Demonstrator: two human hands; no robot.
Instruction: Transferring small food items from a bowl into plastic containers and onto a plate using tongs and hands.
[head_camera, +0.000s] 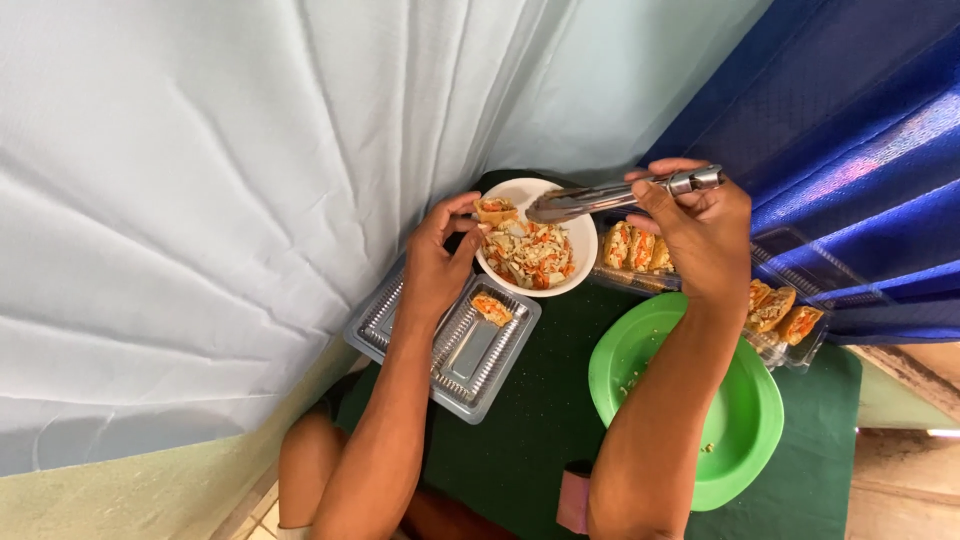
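Observation:
My left hand (441, 252) holds a small filled pastry shell (495, 210) over the rim of a white bowl (586, 250) of shredded vegetable filling (530, 254). My right hand (697, 232) grips metal tongs (610, 194) whose tips reach over the bowl towards the shell. Below the left hand lies an open clear plastic tray (470, 360) with one filled shell (491, 308) in it.
A clear plastic box (800, 262) with several filled shells stands right of the bowl. A green plate (745, 420) with crumbs lies on the dark green table top (540, 420). Pale cloth hangs at left, blue cloth at right. My knee shows at the bottom.

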